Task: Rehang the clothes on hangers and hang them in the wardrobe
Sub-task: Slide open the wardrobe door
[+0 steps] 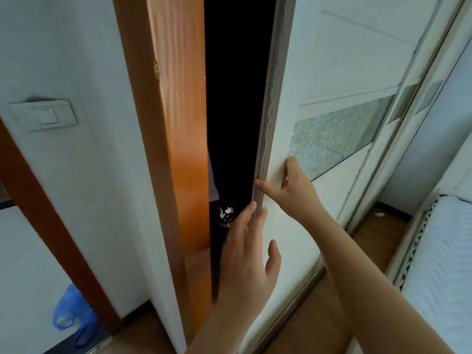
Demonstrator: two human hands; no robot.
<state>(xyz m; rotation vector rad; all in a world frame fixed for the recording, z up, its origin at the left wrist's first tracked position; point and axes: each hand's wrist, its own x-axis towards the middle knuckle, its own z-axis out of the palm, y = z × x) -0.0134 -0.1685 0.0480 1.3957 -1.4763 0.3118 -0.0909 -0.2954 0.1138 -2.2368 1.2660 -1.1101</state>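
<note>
The wardrobe's white sliding door (332, 72) stands partly slid aside, leaving a narrow dark gap (237, 98). My left hand (249, 254) lies flat against the door's grey edge strip, fingers spread, holding nothing. My right hand (291, 185) presses on the door face just above, thumb at the edge, fingers apart. Low in the gap I make out a pale garment (213, 180) and a dark garment with a white print (226, 212). No hanger shows.
An orange wooden side panel (184, 123) bounds the gap on the left. A white wall with a light switch (47, 116) lies further left. A blue plastic bag (74, 315) sits on the floor. A white bed (444, 264) stands at right, beside wooden flooring.
</note>
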